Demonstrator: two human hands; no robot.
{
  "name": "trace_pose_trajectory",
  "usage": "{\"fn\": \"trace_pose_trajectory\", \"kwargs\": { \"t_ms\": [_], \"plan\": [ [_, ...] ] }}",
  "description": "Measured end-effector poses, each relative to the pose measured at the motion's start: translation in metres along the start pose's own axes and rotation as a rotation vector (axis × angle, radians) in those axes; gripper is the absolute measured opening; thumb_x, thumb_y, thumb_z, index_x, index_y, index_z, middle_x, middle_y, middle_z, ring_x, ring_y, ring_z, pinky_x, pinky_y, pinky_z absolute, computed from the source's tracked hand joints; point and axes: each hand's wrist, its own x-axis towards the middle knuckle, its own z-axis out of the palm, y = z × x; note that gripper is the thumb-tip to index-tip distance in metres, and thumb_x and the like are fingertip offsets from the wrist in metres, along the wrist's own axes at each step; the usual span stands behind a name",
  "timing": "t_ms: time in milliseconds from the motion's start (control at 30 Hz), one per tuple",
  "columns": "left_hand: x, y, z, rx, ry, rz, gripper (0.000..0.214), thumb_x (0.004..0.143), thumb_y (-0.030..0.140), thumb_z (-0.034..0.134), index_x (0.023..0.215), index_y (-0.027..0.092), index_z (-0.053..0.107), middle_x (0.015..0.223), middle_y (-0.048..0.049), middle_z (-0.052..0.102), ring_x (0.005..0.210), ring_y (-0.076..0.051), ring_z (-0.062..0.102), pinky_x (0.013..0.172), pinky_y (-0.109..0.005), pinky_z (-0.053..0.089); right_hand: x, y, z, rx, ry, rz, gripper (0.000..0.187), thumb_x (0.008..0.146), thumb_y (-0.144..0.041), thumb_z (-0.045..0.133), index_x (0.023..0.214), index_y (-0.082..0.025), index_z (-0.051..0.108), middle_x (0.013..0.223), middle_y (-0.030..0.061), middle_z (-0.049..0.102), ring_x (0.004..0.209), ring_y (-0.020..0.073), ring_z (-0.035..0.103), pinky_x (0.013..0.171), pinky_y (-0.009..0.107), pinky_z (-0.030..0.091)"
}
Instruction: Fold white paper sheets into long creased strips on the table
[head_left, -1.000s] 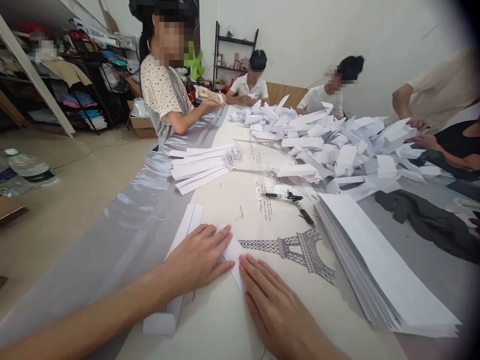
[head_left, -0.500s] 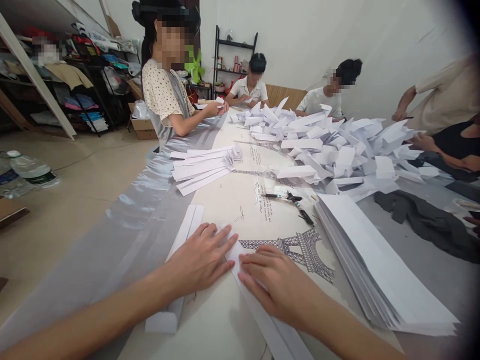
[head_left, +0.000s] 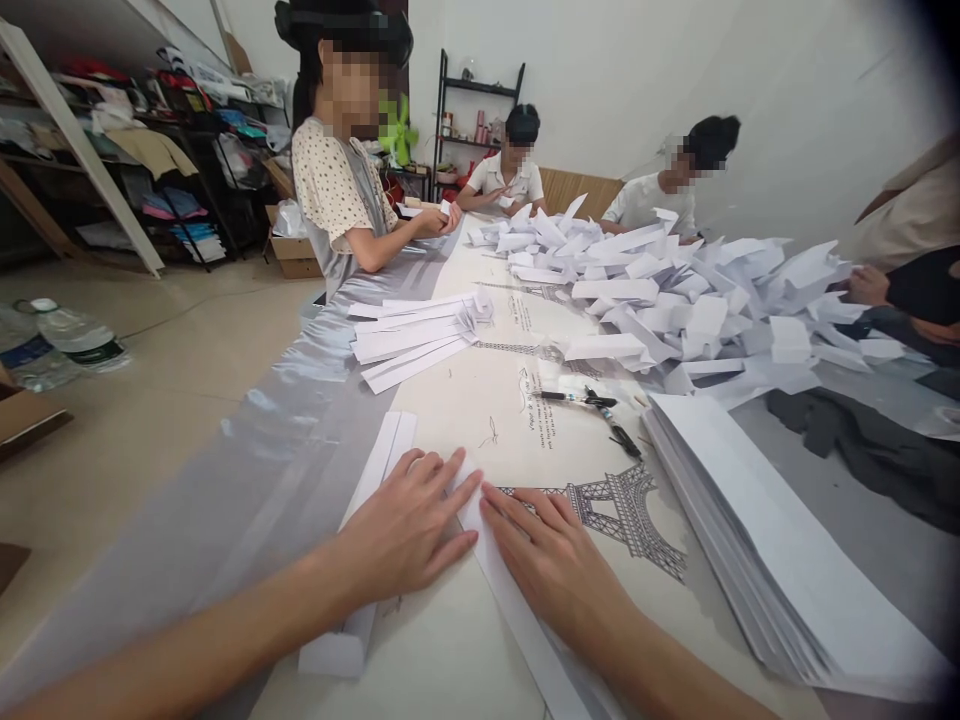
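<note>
A long folded strip of white paper (head_left: pixel 517 600) lies on the table in front of me. My left hand (head_left: pixel 409 525) rests flat over its far end, fingers spread. Along the strip's right edge presses my right hand (head_left: pixel 544 545), palm down with the fingers stretched out and the fingertips near my left ones. Another folded paper strip (head_left: pixel 330 652) lies partly hidden under my left wrist and forearm. To the right of my right hand stands a thick stack of white paper sheets (head_left: pixel 757 520).
A large heap of folded papers (head_left: pixel 660 290) covers the far right. Several strips lie fanned (head_left: pixel 420 335) at the left edge of the printed table cover (head_left: pixel 480 410). Pens (head_left: pixel 592 400) lie mid-table, dark cloth (head_left: pixel 862 450) at right. Other people work around the table.
My right hand's fingers have straightened and flattened along the paper strip. My left hand stays almost in place. The whole view has shifted slightly, so the surroundings sit a little farther right.
</note>
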Motion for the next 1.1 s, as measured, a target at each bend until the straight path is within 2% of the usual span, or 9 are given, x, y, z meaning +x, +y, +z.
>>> {"fn": "trace_pose_trajectory", "kwargs": {
  "t_ms": [133, 333, 433, 633, 767, 900, 1100],
  "plan": [
    [-0.001, -0.003, 0.002, -0.013, 0.021, -0.016, 0.063, 0.106, 0.054, 0.040, 0.144, 0.005, 0.054, 0.149, -0.0207, 0.055, 0.114, -0.033, 0.058, 0.102, -0.050, 0.040, -0.001, 0.000, 0.002, -0.017, -0.023, -0.007, 0.037, 0.097, -0.001, 0.045, 0.126, -0.008, 0.066, 0.133, 0.0123, 0.070, 0.099, 0.0279, 0.057, 0.084, 0.044, 0.047],
    [-0.001, -0.003, 0.003, -0.014, 0.052, -0.015, 0.062, 0.106, 0.053, 0.041, 0.143, 0.005, 0.055, 0.148, -0.0200, 0.056, 0.112, -0.032, 0.060, 0.103, -0.050, 0.040, 0.000, 0.001, 0.003, 0.041, -0.056, 0.027, 0.038, 0.097, -0.002, 0.045, 0.127, -0.011, 0.067, 0.135, 0.0096, 0.070, 0.096, 0.0268, 0.058, 0.082, 0.043, 0.052],
    [-0.002, 0.002, 0.005, 0.065, 0.057, 0.017, 0.060, 0.108, 0.050, 0.039, 0.144, 0.005, 0.055, 0.149, -0.0201, 0.056, 0.114, -0.032, 0.062, 0.106, -0.051, 0.039, 0.000, 0.001, 0.003, 0.082, -0.067, 0.046, 0.040, 0.098, -0.002, 0.044, 0.128, -0.013, 0.067, 0.138, 0.0091, 0.068, 0.095, 0.0255, 0.060, 0.083, 0.043, 0.055],
    [-0.006, 0.018, 0.012, 0.276, 0.086, 0.079, 0.051, 0.110, 0.036, 0.039, 0.145, 0.000, 0.053, 0.144, -0.0244, 0.059, 0.129, -0.037, 0.060, 0.111, -0.051, 0.040, -0.001, 0.001, 0.004, 0.113, -0.062, 0.047, 0.045, 0.096, 0.000, 0.045, 0.135, -0.012, 0.062, 0.139, 0.0105, 0.067, 0.096, 0.0259, 0.061, 0.084, 0.044, 0.057],
    [-0.007, 0.020, 0.015, 0.255, 0.105, 0.053, 0.054, 0.109, 0.036, 0.043, 0.145, -0.003, 0.051, 0.144, -0.0301, 0.057, 0.132, -0.038, 0.059, 0.112, -0.051, 0.041, -0.001, 0.001, 0.006, 0.126, -0.046, 0.041, 0.042, 0.096, 0.000, 0.046, 0.132, -0.009, 0.064, 0.136, 0.0124, 0.069, 0.098, 0.0265, 0.061, 0.086, 0.044, 0.057],
    [-0.007, 0.019, 0.016, 0.241, 0.091, 0.045, 0.056, 0.108, 0.038, 0.045, 0.146, -0.003, 0.051, 0.145, -0.0307, 0.056, 0.134, -0.039, 0.058, 0.113, -0.051, 0.041, -0.002, -0.001, 0.007, 0.094, -0.062, 0.044, 0.041, 0.097, -0.002, 0.046, 0.134, -0.008, 0.064, 0.141, 0.0130, 0.066, 0.097, 0.0267, 0.059, 0.085, 0.045, 0.057],
    [-0.007, 0.017, 0.015, 0.169, 0.092, 0.001, 0.054, 0.108, 0.040, 0.045, 0.145, 0.001, 0.052, 0.149, -0.0277, 0.054, 0.133, -0.037, 0.059, 0.111, -0.050, 0.043, -0.001, 0.000, 0.003, 0.117, -0.150, 0.075, 0.045, 0.105, -0.015, 0.044, 0.149, -0.015, 0.053, 0.153, 0.0089, 0.056, 0.103, 0.0269, 0.059, 0.088, 0.046, 0.055]
  ]
}}
